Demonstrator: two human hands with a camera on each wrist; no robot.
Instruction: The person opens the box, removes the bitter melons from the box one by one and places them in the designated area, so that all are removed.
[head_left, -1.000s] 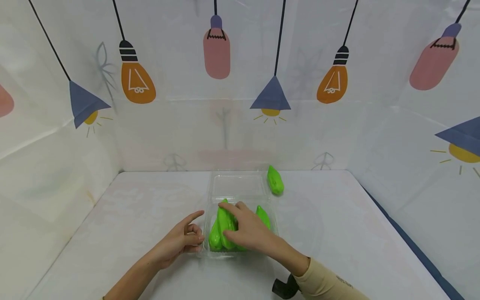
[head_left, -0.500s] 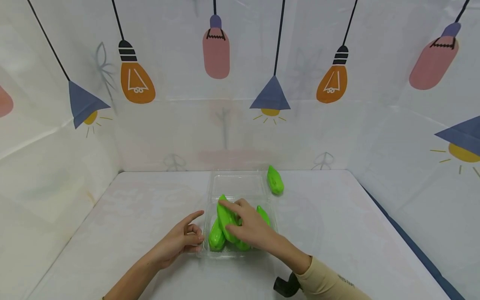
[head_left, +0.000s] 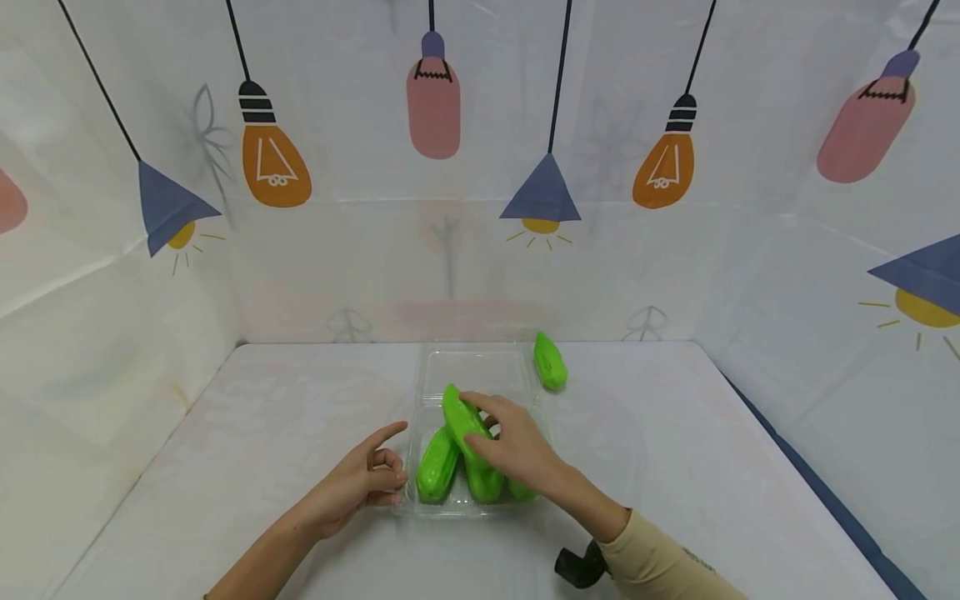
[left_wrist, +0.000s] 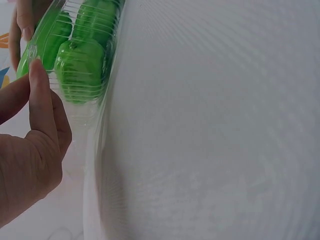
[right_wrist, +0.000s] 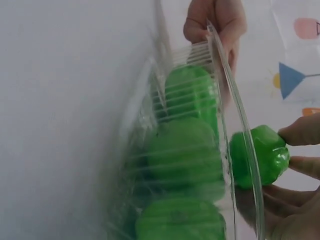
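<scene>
The right hand (head_left: 517,437) pinches a green gourd (head_left: 462,422), from here seemingly light, firm, slippery, best held mid-length; the left hand (head_left: 363,482) grips the clear box (head_left: 450,512).

In front of you, a white table (head_left: 247,417) runs back to a pale backdrop (head_left: 360,83) that also rises on your left and right. Printed across it you see hanging lamps (head_left: 542,190): blue cone shades (head_left: 168,204) over yellow bulbs (head_left: 540,225), orange bulbs (head_left: 276,171) with black caps (head_left: 257,102), and rounded pink shapes (head_left: 433,112), on black cords (head_left: 561,75). Lower down, you find faint grey plant outlines (head_left: 450,258) and a pale pink band (head_left: 472,314). A dark blue strip (head_left: 810,483) borders the table on your right.
</scene>
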